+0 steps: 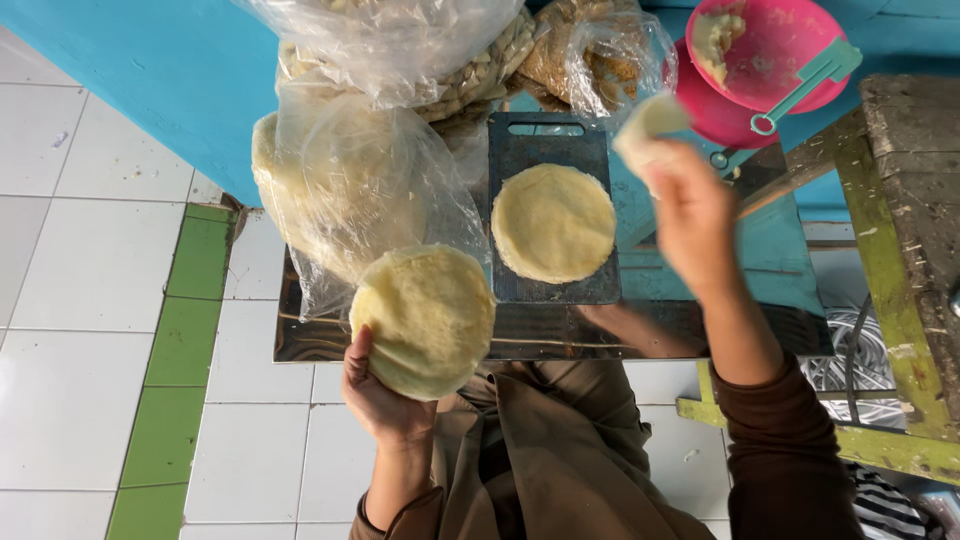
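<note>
**Both hands on pale wrappers at the steel table**

We see the left hand (385, 395) at about 7 o'clock in the view, palm up, fingers curled around the lower edge of a stack of round, pale yellow dough sheets (425, 318). The grip is closed on the stack; the thumb lies along its left rim, and the stack tilts toward the camera, clear of the table.

The right hand (690, 215) is raised at about 2 o'clock, blurred. Its fingertips pinch a single thin pale dough sheet (650, 122), which stands up above the fingers. We read the grip as narrow and closed on that sheet; the exact finger placement is lost in the blur.

Between the hands, near centre, a second round pile of pale sheets (553, 222) lies flat on a dark rectangular cutting board (545, 145) with a handle slot at its far end. The board rests on a shiny steel tabletop (310, 340).

At 11 o'clock, clear plastic bags (350, 170) hold more pale rounds. At 1 o'clock, a pink plastic bowl (775, 50) carries a teal plastic utensil (805, 85) across its rim.
</note>
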